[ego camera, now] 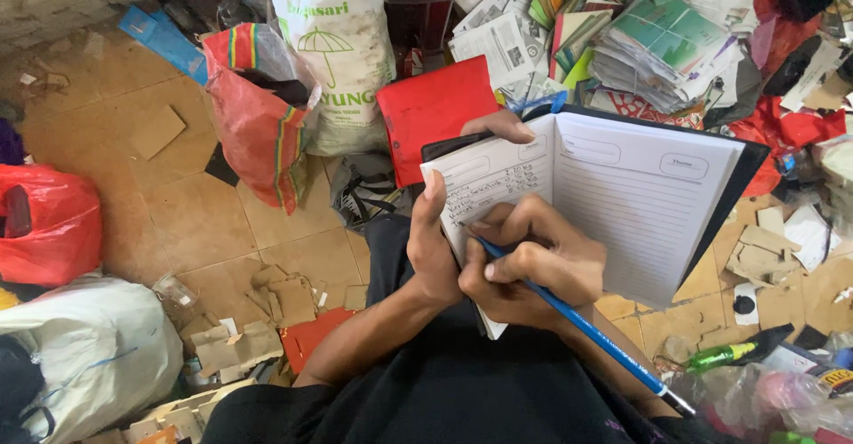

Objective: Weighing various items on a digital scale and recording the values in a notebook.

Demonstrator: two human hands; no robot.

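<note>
Notebook (622,204): open, held up at the centre of view over the person's lap; left page has a few handwritten lines near its top, right page is lined and blank; dark cover shows along the right edge.
Pen (577,320): blue, slanting from the left page down toward 4 o'clock, its tip touching the left page.
Right hand (533,271): grip closed around the pen, fingers curled, knuckles over the lower left page.
Left hand (435,248): grip closed on the notebook's left edge, thumb lying up the page margin, one fingertip showing over the top edge at 12 o'clock.
Red folder (431,111): flat, just behind the notebook at 11 o'clock.
White sack (342,53): upright at 11 o'clock, green print on it.
Red striped bag (258,115): beside the sack, at 10 o'clock.
Paper pile (657,44): booklets and loose sheets heaped at 1 o'clock.
Red plastic bag (44,222): at 9 o'clock on the floor.
Floor (187,213): tan tiles, strewn with cardboard scraps (258,320) at 8 o'clock.
Green bottle (724,355): lying at 4 o'clock, near the pen's far end.
</note>
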